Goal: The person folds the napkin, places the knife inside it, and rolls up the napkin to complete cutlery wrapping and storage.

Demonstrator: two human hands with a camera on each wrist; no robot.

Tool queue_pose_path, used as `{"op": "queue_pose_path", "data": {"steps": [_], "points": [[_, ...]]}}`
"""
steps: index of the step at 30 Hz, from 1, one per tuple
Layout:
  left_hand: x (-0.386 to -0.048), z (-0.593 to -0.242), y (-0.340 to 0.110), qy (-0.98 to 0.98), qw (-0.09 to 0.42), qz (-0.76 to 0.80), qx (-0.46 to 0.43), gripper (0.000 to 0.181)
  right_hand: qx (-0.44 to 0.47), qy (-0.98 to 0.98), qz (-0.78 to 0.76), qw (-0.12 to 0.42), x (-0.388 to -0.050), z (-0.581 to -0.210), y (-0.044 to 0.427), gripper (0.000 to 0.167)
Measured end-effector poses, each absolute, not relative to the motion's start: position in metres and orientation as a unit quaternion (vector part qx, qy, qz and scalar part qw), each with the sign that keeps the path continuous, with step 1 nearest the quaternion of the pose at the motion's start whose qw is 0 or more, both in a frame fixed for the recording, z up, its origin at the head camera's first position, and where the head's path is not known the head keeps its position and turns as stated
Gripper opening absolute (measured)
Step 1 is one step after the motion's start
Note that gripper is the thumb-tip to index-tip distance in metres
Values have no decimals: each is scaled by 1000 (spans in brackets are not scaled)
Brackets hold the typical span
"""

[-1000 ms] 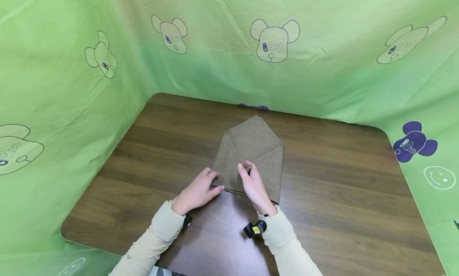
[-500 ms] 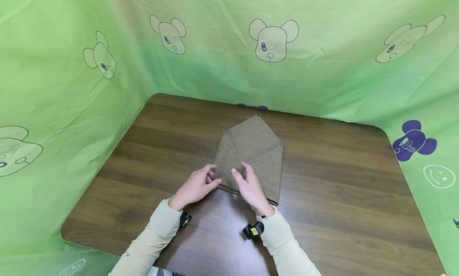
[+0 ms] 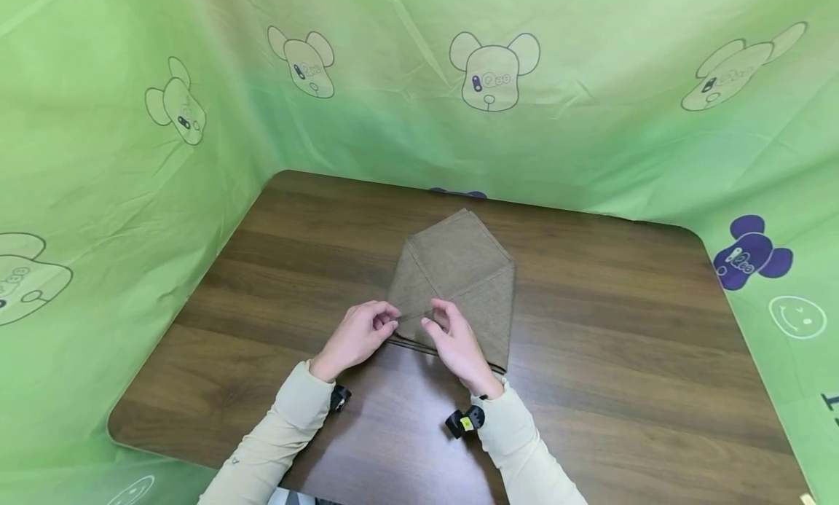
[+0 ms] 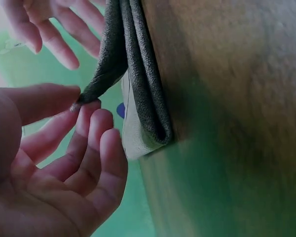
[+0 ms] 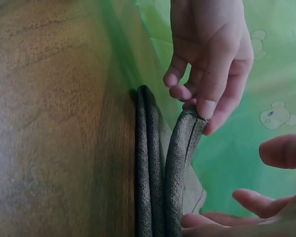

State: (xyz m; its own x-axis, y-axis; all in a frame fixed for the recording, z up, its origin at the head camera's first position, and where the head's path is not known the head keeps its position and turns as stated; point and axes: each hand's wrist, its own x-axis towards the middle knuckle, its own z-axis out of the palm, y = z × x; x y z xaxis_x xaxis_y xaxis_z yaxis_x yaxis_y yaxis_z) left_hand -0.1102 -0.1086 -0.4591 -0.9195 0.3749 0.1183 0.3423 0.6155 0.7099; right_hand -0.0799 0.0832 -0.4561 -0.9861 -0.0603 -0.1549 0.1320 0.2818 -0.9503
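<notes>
A brown cloth with stitched hems [image 3: 462, 246] lies folded in layers on the table, its far end coming to a point. At its near left corner my left hand [image 3: 357, 336] pinches the corner of the top layer between thumb and forefinger. The left wrist view shows that cloth corner [image 4: 101, 79] lifted off the layers beneath, the other fingers of the left hand [image 4: 64, 163] loosely bent below it. Over the near middle of the cloth is my right hand [image 3: 459, 348], thumb and fingers apart. In the right wrist view its fingertips [image 5: 195, 220] are by the top layer's edge.
The brown wooden table [image 3: 629, 330] extends on all sides of the cloth. Green curtains with bear-head prints [image 3: 490, 79] stand behind it and along both sides. A black wrist camera [image 3: 465, 421] is strapped at the right sleeve.
The right hand has let go of the bit of cloth it pinched and moved slightly left. The left hand has gone from resting at the near left edge to pinching the top layer's corner.
</notes>
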Motion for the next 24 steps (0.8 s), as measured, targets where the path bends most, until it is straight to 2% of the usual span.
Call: {"op": "queue_pose_path", "data": {"steps": [4, 15, 24], "points": [[-109, -461, -108, 902, 9, 382, 199, 12, -3, 806, -587, 72, -78, -455, 89, 44], [-105, -467, -107, 930, -15, 295, 219, 12, -49, 908, -417, -17, -65, -452, 123, 33], [-105, -468, -106, 942, -32, 245, 226, 10, -78, 940, -331, -30, -54, -454, 152, 27]]}}
